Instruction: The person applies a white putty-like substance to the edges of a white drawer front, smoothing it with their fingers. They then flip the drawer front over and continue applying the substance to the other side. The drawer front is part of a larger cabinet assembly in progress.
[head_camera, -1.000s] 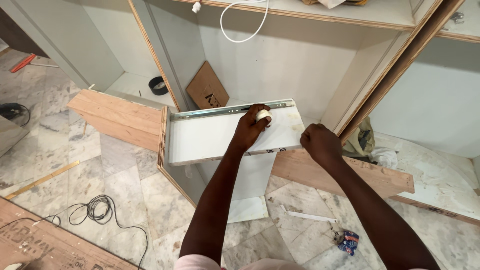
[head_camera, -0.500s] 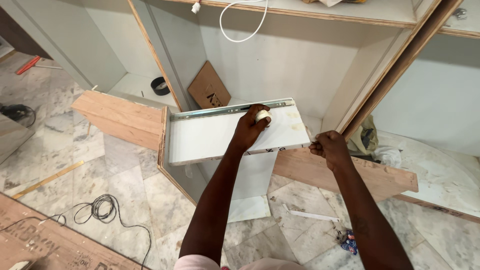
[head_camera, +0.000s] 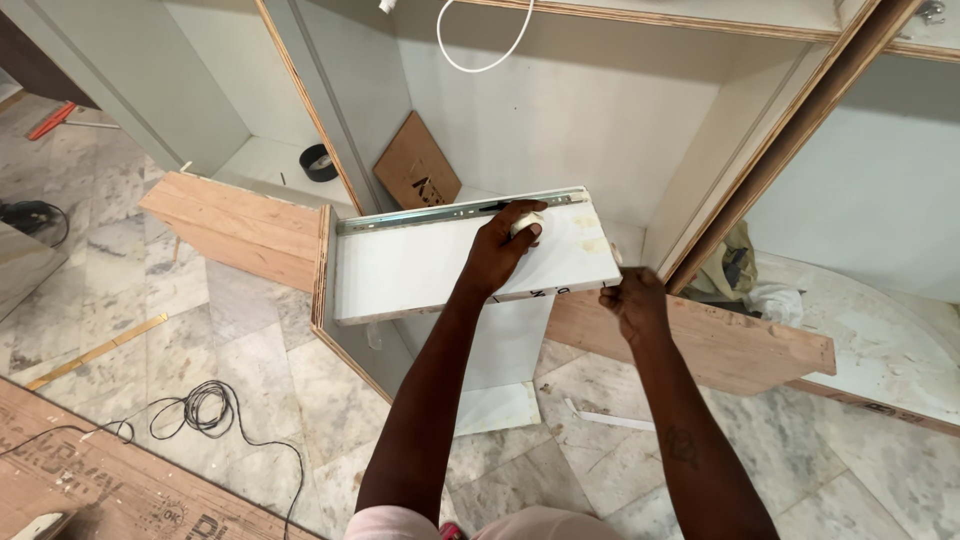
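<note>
Your left hand presses flat on the white drawer panel, fingers curled over a small pale object (too small to identify), beside the metal slide rail along its far edge. Your right hand grips the panel's near right corner. A black cable coils on the marble floor.
</note>
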